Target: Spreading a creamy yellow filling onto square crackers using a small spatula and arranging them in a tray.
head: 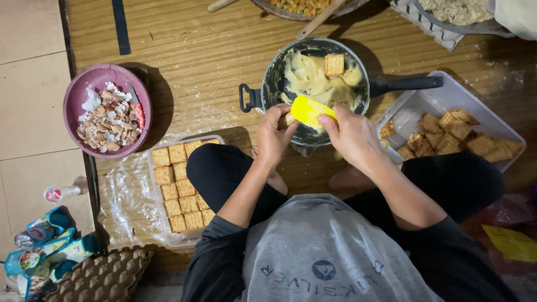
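Two hands meet at the near rim of a dark pot [272, 78] of pale yellow cream. The right hand [349, 134] grips a yellow spatula [311, 111], fingers closed around its lower end, with the broad soft blade pointing toward the other hand. The left hand [273, 136] pinches something small and pale just beside the blade; it looks like a square cracker [289, 119], though the fingers hide most of it. The spatula is bright, smooth and rounded, with cream smeared on it.

Just beyond the grip, inside the pot, one square cracker [334, 64] lies flat on the cream near the far wall. The pot's black handle [405, 84] sticks out to the right of the grip. Farther right of the hands a clear rectangular tray [442, 96] holds browned filled crackers [453, 134] in a loose heap. To the left of the left hand, partly under the knee, a second clear tray [158, 144] carries plain crackers in neat rows. Well to the left of that, a purple bowl [84, 89] is full of broken eggshells [108, 120].

Down at the far left, well apart from the hands, lie crumpled blue and green packets [45, 246], a small clear bottle with a red label [62, 193], and a grey cardboard egg carton [103, 274]. At the lower right lies a flat yellow sheet [512, 243].
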